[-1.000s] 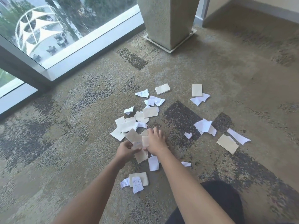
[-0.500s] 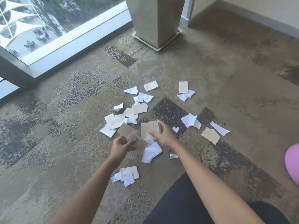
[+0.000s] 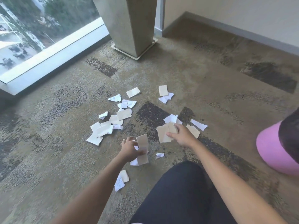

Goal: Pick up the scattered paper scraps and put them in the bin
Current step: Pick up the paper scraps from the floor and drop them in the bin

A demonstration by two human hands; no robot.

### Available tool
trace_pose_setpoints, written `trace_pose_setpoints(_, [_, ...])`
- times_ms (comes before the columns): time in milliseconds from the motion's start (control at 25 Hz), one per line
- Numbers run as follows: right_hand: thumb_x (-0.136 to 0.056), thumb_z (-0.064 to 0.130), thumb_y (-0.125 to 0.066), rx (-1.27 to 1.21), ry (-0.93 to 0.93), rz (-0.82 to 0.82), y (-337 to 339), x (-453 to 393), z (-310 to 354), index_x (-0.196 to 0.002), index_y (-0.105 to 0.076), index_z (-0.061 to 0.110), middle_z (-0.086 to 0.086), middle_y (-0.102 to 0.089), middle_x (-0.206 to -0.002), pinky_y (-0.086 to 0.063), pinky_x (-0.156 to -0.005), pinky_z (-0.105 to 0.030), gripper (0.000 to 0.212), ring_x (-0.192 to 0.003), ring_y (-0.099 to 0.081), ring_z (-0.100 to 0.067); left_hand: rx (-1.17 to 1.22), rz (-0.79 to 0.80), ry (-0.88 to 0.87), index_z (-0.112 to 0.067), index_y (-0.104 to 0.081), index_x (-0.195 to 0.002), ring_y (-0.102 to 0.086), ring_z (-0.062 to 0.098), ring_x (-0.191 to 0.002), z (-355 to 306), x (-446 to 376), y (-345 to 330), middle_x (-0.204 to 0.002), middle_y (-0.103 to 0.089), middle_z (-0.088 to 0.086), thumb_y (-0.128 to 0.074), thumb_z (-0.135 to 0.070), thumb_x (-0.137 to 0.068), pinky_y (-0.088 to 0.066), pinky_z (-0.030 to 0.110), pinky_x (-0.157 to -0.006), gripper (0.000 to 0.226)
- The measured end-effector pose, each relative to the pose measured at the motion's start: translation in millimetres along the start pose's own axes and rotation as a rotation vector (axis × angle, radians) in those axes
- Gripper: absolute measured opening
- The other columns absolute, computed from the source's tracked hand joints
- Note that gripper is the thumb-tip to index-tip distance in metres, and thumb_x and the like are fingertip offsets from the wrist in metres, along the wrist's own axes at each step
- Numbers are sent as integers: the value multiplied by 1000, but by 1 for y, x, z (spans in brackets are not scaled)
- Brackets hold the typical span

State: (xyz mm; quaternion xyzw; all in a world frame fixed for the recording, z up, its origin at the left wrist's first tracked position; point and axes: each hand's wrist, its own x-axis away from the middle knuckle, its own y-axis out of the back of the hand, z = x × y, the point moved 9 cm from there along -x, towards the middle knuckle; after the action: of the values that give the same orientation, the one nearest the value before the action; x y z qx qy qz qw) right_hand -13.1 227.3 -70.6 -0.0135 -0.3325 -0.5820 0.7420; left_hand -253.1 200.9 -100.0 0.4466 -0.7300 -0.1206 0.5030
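White and tan paper scraps point(image 3: 113, 120) lie scattered over the patterned carpet in front of me. My left hand point(image 3: 130, 151) grips a tan scrap point(image 3: 142, 148) with a white piece under it, held just above the floor. My right hand point(image 3: 182, 135) is closed on a small stack of tan scraps point(image 3: 165, 132), lifted to the right of the pile. A pink bin point(image 3: 273, 152) with a dark liner stands at the right edge. More scraps lie near my left forearm point(image 3: 122, 179) and beyond my right hand point(image 3: 198, 124).
A tall stone planter point(image 3: 129, 25) on a square base stands at the back centre. A floor-level window with a white sill point(image 3: 53, 57) runs along the left. A wall with a grey skirting board point(image 3: 234, 33) closes the back right. My dark-clothed knee point(image 3: 176, 194) is below.
Both hands lifted scraps from the pile and drew apart. My right hand moved right with its stack. The view swung right, bringing the pink bin into sight.
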Motion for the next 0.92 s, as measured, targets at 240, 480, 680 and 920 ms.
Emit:
trace_pose_setpoints(240, [-92,25,-67,22,-9,-74,42,10,-22,-129,-56,18,0,-64,-118,-51,-72,-26,39,-105,-62,-20,-7,-86,74,-8,-75,-95,-12,23,-149,-9,-8,-18,-151,-38,17,-65,-35,-88,-10,45,-119,29])
trace_pose_setpoints(480, [-91,29,-69,-28,-10,-136,63,24,-46,-132,-55,19,1,-66,-119,-58,-74,-35,44,-103,-65,-18,-29,-255,78,-6,-75,-102,-43,24,-108,-6,9,-26,-125,-42,8,-71,-22,-83,-37,31,-94,25])
trace_pose_setpoints(680, [-92,17,-68,-48,38,-187,77,41,-50,-117,-63,16,4,-68,-105,-44,-68,-17,26,-95,-64,-13,87,-263,102,-3,-73,-93,-46,19,-94,-7,8,-16,-111,-42,8,-74,-7,-78,-40,24,-79,15])
trace_pose_setpoints(920, [-91,17,-69,-120,19,-253,99,66,-70,-119,-64,18,3,-69,-108,-46,-74,-24,28,-99,-63,-15,299,-247,165,-10,-71,-98,-67,20,-81,2,14,-29,-91,-69,5,-82,-17,-72,-49,24,-59,29])
